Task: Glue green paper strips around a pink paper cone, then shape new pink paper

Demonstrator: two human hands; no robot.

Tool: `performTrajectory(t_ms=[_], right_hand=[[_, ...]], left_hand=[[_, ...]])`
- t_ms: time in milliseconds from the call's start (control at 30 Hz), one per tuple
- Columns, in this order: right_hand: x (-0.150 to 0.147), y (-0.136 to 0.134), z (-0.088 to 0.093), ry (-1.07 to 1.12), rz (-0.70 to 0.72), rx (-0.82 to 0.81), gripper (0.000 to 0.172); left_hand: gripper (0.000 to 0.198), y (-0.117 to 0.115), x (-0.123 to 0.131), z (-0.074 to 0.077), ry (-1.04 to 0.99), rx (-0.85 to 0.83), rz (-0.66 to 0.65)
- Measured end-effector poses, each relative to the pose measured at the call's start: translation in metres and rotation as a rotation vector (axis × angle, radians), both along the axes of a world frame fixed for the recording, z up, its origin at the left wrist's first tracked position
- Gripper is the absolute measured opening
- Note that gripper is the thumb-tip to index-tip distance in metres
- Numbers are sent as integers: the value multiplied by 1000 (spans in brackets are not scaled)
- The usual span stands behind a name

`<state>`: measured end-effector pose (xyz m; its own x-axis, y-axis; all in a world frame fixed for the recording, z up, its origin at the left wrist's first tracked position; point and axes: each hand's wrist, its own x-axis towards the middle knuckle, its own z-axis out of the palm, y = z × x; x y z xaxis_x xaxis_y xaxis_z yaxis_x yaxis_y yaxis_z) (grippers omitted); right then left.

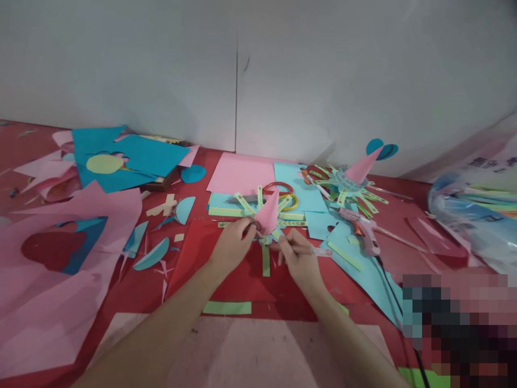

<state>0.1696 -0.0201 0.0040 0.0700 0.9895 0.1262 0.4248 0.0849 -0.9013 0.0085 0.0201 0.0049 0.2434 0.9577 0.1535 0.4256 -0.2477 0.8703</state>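
Note:
A paper craft with a pink cone point(269, 214) and light green patterned strips point(266, 261) fanning out around its base stands over a red sheet point(238, 283). My left hand point(233, 241) is closed at the left side of the cone's base, its fingertips pinching the craft. On the other side, my right hand point(299, 260) is closed around a slim pen point(321, 251) and its fingertips touch a strip near the base. The pen's tip is hidden. Behind the cone lie scissors with red and yellow handles point(288, 203).
A similar pink-coned craft point(361, 170) with blue discs stands at the back right. Near it lies a glue gun point(361, 229) with a black cord. Pink cut paper point(60, 323) and blue sheets point(149, 156) cover the left. A clear plastic bag point(472, 210) sits far right.

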Motion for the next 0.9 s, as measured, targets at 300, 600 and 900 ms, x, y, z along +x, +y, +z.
performTrajectory(t_ms=[300, 600, 900], right_hand=[[-1, -1, 3, 30, 10, -21, 30], [-4, -2, 6, 106, 6, -18, 32], [-3, -3, 8, 127, -3, -55, 31]], left_hand=[[20, -1, 0, 1, 10, -5, 6], [20, 0, 1, 2, 19, -14, 15], [20, 0, 0, 0, 5, -15, -12]])
